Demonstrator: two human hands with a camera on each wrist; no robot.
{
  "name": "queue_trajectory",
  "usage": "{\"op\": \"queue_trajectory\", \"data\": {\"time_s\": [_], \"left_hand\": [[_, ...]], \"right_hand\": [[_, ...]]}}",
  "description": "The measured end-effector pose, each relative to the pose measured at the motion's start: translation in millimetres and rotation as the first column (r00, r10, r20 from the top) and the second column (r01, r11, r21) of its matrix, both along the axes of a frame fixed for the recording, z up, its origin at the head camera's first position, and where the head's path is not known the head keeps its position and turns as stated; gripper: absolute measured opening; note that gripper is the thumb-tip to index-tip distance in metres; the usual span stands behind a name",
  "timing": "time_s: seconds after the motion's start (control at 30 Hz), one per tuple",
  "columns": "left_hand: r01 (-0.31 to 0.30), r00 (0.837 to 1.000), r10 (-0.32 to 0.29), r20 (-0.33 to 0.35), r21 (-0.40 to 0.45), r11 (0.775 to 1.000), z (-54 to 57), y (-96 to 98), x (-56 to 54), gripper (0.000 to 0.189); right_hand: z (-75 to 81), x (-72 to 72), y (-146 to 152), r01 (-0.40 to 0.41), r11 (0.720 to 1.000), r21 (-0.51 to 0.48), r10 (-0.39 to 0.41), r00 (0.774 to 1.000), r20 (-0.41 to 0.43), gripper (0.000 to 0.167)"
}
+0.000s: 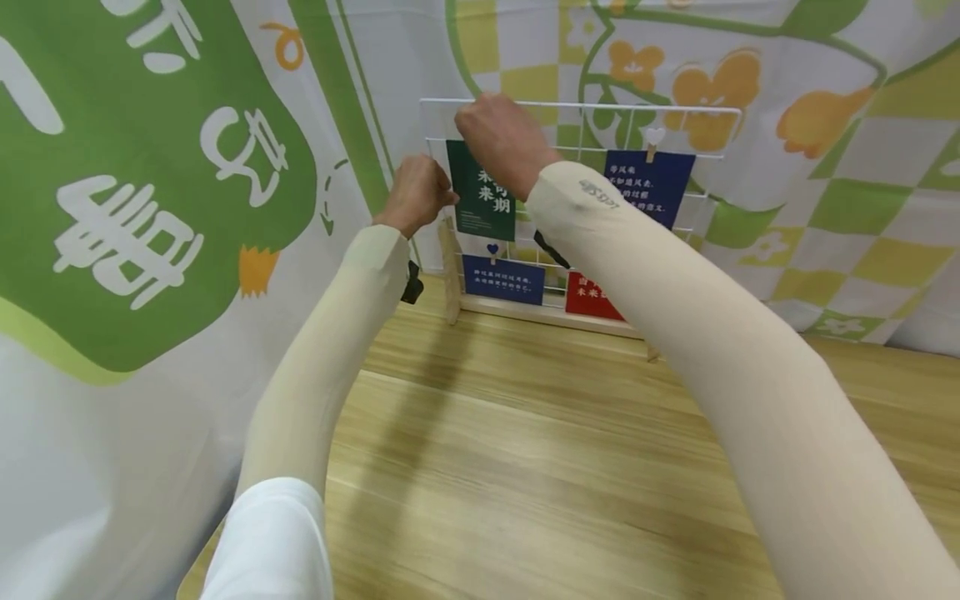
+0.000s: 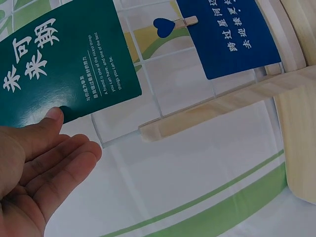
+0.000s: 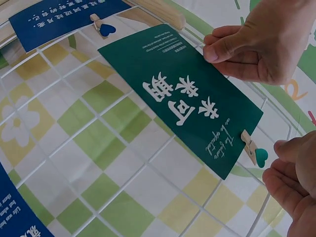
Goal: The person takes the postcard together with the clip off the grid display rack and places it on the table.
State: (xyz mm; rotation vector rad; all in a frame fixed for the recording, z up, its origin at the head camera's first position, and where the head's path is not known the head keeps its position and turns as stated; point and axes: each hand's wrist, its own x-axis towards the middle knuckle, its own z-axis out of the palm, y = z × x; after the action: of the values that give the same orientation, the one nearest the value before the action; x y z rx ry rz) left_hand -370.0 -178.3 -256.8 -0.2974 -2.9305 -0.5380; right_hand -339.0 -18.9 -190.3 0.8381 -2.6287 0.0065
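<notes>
A green card (image 1: 474, 204) with white lettering hangs against a white wire grid rack (image 3: 148, 160). A small wooden clothespin with a green heart (image 3: 249, 147) clips its top edge to the rack. My left hand (image 2: 44, 168) pinches the card's side edge near a lower corner, thumb on the printed face. My right hand (image 3: 298, 182) is beside the clothespin, thumb and fingers parted with a gap between them, just off the green heart. In the head view my right hand (image 1: 504, 142) covers the card's upper corner and hides the clothespin.
The rack also carries a blue card (image 1: 504, 281) under a blue-heart clothespin, another blue card (image 1: 648, 179) under a white-heart one, and a red card (image 1: 592, 293) partly behind my right sleeve. Its wooden base (image 1: 551, 318) stands on a wood-grain table (image 1: 487, 450) before a printed cloth.
</notes>
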Motion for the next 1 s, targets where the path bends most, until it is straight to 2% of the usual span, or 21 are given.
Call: {"op": "queue_trajectory", "data": {"time_s": [0.27, 0.53, 1.0], "left_hand": [[0.014, 1.000, -0.014, -0.010, 0.021, 1.000, -6.8, -0.6, -3.3, 0.024], [-0.009, 1.000, 0.009, -0.012, 0.020, 1.000, -8.6, 3.4, -6.6, 0.025], [-0.017, 0.995, 0.019, -0.097, 0.023, 1.000, -9.7, -1.3, -4.2, 0.027]], "right_hand": [[-4.6, -5.2, -9.0, 0.011, 0.999, 0.032, -0.010, 1.000, -0.011, 0.028], [-4.7, -12.5, -11.9, 0.038, 0.998, 0.053, -0.037, 0.999, -0.025, 0.028], [-3.9, -13.9, -18.3, 0.092, 0.996, 0.022, -0.091, 0.995, -0.033, 0.028]]}}
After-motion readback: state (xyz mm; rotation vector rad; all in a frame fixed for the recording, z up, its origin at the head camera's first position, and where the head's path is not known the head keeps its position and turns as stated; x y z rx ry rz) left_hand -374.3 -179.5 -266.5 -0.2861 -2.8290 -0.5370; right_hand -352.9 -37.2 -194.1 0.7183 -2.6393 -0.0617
